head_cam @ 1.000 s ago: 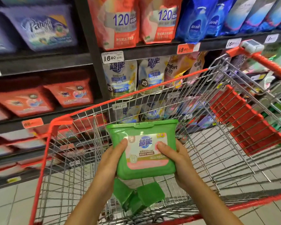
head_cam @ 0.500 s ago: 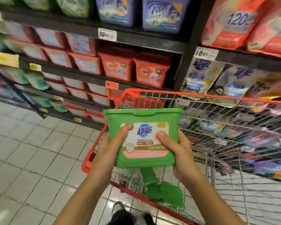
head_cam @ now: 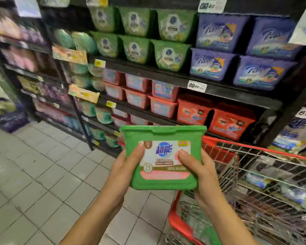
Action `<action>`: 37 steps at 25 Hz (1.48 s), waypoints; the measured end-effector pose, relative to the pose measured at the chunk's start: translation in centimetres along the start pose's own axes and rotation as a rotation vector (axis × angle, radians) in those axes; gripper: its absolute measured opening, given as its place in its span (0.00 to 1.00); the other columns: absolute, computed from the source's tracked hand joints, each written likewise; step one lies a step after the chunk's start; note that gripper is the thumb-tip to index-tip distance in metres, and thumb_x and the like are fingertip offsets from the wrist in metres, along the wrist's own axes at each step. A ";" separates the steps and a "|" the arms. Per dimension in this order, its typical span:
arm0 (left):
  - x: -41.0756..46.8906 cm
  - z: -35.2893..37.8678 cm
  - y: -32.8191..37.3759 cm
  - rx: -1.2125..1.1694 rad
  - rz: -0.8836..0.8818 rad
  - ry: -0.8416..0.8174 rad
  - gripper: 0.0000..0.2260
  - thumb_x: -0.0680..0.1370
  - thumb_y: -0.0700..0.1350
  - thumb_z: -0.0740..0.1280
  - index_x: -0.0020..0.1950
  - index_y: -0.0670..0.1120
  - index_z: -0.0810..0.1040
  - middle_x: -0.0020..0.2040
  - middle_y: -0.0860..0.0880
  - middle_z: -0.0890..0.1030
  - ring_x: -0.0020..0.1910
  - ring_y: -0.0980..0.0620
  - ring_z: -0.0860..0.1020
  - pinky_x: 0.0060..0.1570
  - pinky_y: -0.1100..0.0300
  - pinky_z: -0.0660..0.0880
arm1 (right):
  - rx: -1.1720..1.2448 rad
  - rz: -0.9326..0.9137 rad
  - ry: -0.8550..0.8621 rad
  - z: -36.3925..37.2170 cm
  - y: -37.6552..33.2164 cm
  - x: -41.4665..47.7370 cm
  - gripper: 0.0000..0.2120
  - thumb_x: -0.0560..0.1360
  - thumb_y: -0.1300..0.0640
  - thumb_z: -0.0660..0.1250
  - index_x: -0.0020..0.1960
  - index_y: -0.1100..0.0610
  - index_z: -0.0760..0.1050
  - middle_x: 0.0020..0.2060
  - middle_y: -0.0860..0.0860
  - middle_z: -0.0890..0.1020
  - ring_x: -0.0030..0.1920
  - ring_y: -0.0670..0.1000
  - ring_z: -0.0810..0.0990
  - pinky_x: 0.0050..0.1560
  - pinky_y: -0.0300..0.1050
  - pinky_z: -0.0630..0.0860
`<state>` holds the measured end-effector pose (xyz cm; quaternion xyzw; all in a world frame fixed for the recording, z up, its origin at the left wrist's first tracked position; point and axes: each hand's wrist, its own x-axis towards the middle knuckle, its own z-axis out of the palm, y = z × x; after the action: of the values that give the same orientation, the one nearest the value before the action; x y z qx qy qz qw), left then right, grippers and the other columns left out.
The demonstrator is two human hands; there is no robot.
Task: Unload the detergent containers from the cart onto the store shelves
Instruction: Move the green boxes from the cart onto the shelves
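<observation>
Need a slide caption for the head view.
Left hand and right hand hold a green detergent container by the red cart, facing stocked shelves.

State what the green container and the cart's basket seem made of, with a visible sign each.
Green container: likely moulded plastic, matte, judging by its one-piece lid rim and clasp. Cart basket: metal wire, shiny, seen in the thin silvery grid; its red rim may be plastic.
</observation>
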<state>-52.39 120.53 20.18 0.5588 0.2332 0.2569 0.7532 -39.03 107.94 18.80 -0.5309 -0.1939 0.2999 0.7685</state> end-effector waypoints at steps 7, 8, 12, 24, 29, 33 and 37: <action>6.5 -7.6 7.8 0.040 0.098 -0.123 0.22 0.70 0.61 0.67 0.57 0.50 0.83 0.53 0.47 0.85 0.52 0.48 0.84 0.44 0.60 0.81 | 0.056 -0.150 -0.008 10.1 -1.7 5.2 0.25 0.65 0.57 0.74 0.60 0.60 0.76 0.50 0.59 0.85 0.47 0.60 0.85 0.39 0.45 0.81; 7.5 -7.9 8.6 0.037 0.110 -0.145 0.21 0.70 0.60 0.67 0.57 0.50 0.83 0.53 0.46 0.85 0.52 0.48 0.84 0.42 0.61 0.81 | 0.051 -0.171 -0.004 10.8 -2.2 6.1 0.25 0.65 0.57 0.74 0.60 0.60 0.75 0.50 0.59 0.85 0.47 0.59 0.85 0.39 0.45 0.81; 12.6 -8.7 11.8 0.049 0.204 -0.188 0.21 0.71 0.58 0.65 0.57 0.47 0.81 0.52 0.48 0.86 0.50 0.49 0.84 0.41 0.62 0.81 | 0.030 -0.283 0.004 13.4 -4.3 10.8 0.26 0.63 0.56 0.76 0.59 0.60 0.76 0.50 0.58 0.85 0.47 0.58 0.85 0.39 0.44 0.81; 31.8 -9.1 21.6 0.057 0.426 -0.368 0.29 0.66 0.55 0.75 0.64 0.46 0.75 0.55 0.50 0.85 0.53 0.52 0.83 0.44 0.64 0.79 | -0.063 -0.634 0.012 19.1 -11.2 28.6 0.26 0.62 0.51 0.75 0.58 0.57 0.75 0.48 0.53 0.86 0.47 0.52 0.86 0.41 0.39 0.80; 38.5 -8.0 26.7 0.040 0.524 -0.397 0.29 0.68 0.52 0.73 0.66 0.44 0.74 0.57 0.47 0.84 0.57 0.48 0.82 0.56 0.52 0.77 | -0.192 -0.691 0.039 20.8 -16.0 34.4 0.23 0.68 0.55 0.72 0.61 0.58 0.74 0.49 0.50 0.86 0.50 0.50 0.85 0.45 0.39 0.80; 43.1 -6.9 31.3 0.123 0.625 -0.437 0.27 0.69 0.55 0.74 0.66 0.50 0.74 0.57 0.52 0.84 0.56 0.52 0.82 0.55 0.56 0.77 | -0.358 -0.751 0.087 21.4 -20.3 38.0 0.22 0.66 0.50 0.75 0.58 0.53 0.76 0.48 0.44 0.86 0.49 0.45 0.85 0.44 0.35 0.79; 47.6 -5.3 34.8 0.182 0.666 -0.399 0.19 0.65 0.56 0.73 0.54 0.56 0.78 0.49 0.57 0.86 0.50 0.56 0.84 0.49 0.58 0.81 | -0.454 -0.813 0.117 21.7 -24.5 41.7 0.22 0.68 0.55 0.75 0.61 0.54 0.75 0.48 0.42 0.86 0.50 0.43 0.84 0.45 0.33 0.79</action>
<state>-24.04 163.68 49.20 0.7071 -0.0900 0.3517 0.6068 -15.12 144.68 48.63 -0.5827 -0.4030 -0.1059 0.6978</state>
